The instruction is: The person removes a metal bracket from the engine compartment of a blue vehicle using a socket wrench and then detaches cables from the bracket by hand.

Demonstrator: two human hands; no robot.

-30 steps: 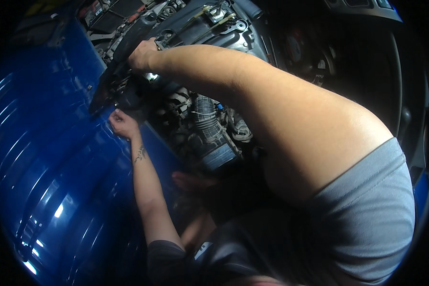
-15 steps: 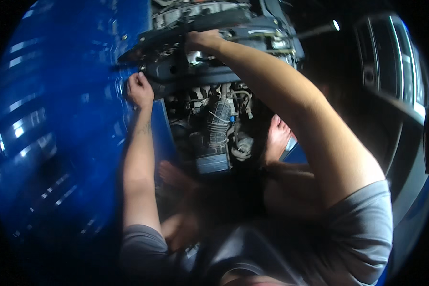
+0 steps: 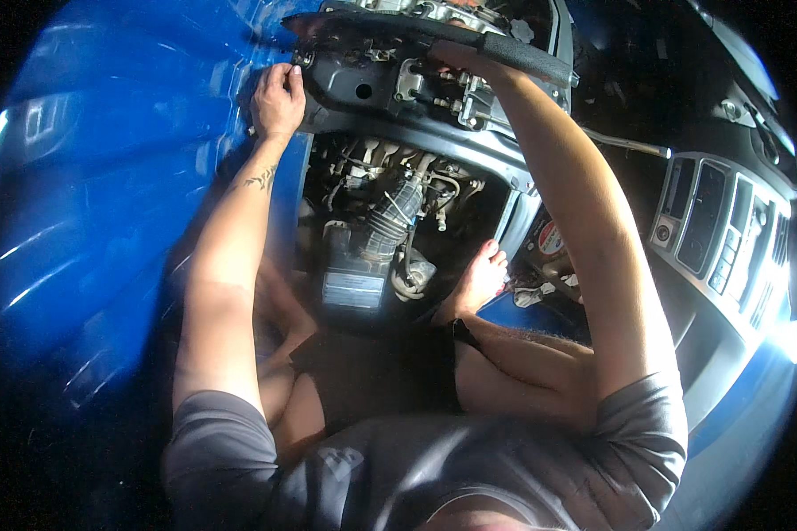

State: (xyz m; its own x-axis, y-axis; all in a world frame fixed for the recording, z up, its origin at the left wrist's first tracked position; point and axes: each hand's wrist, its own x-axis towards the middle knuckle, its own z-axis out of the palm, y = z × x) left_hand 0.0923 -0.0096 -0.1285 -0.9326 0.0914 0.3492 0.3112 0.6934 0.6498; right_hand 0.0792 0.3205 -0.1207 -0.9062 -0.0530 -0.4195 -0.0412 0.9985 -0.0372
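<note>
The blue surface (image 3: 106, 203) fills the left side. The panel (image 3: 383, 96), which is black, lies across the far side of the engine parts (image 3: 363, 164), and the ribbed hose (image 3: 388, 227) is among these parts. The right hand (image 3: 456, 56) is at the panel's middle (in shadow, so I cannot tell its grip). The left hand (image 3: 279, 102), fingers bent, is at the panel's left end; whether it clamps something, I cannot tell.

One left hand (image 3: 277, 103) | one right hand (image 3: 456, 58) | two grey sleeves (image 3: 642, 434) | one forearm tattoo (image 3: 261, 180) | one ribbed hose (image 3: 390, 228) | one dashboard panel (image 3: 724, 232)
</note>
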